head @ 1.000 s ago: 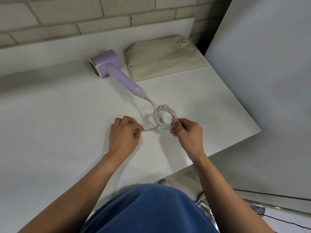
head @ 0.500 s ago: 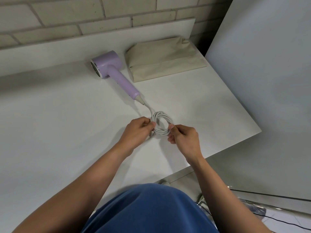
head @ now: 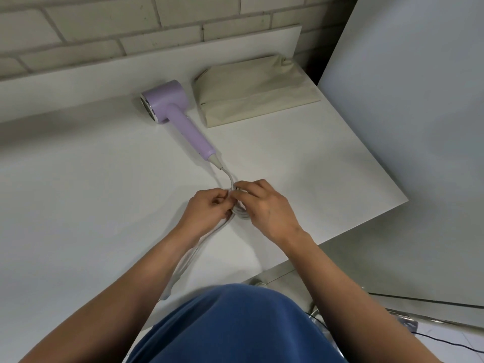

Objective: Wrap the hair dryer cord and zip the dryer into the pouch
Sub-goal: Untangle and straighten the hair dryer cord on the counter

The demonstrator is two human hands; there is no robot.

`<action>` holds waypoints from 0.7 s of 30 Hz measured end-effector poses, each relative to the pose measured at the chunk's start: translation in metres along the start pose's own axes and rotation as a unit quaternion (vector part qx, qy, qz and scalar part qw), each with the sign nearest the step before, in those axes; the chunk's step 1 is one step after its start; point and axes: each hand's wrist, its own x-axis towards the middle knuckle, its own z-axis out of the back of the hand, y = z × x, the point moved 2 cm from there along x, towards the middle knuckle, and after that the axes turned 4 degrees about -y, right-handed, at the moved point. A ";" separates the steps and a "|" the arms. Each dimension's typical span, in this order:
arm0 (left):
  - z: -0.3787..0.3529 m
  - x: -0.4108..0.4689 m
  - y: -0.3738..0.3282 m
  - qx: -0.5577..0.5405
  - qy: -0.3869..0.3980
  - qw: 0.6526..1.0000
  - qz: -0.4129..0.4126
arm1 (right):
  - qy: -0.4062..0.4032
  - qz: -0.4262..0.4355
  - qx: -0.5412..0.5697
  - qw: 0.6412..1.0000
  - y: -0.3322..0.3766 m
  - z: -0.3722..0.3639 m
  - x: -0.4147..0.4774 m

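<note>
- A flat beige fabric pouch (head: pixel 258 91) lies at the far right of the tabletop, its long side running along the back edge. Whether its opening is zipped, and what it holds, cannot be told from this view.
- The lilac plastic hair dryer (head: pixel 171 111) lies on its side outside the pouch, just beside the pouch's left end. Its round head is towards the wall and its handle slants towards the person.
- A white cord (head: pixel 240 213) leaves the grey sleeve at the handle's end and curves down to a small coil of several loops between the two hands.
- The left hand (head: pixel 207 210) has its fingers curled in on the left side of the coil and pinches it.
- The right hand (head: pixel 264 208) is bent over the top and right side of the coil, with its fingertips gripping the loops. The two hands touch above the coil.
- A loose stretch of the cord runs from the coil under the left forearm to the near edge of the tabletop.
- The matte white tabletop (head: pixel 78 205) has a low white upstand (head: pixel 117 72) along the back, against a pale brick wall (head: pixel 104 24).
- A large white panel (head: pixel 419 127) stands to the right of the tabletop.
- Blue clothing (head: pixel 235 326) fills the lower centre, and a thin black cable (head: pixel 445 342) lies on the floor at the lower right.
</note>
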 end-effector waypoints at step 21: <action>0.000 0.006 0.007 -0.022 0.013 0.999 0.025 | 0.007 -0.194 0.064 0.979 -0.043 0.019 0.012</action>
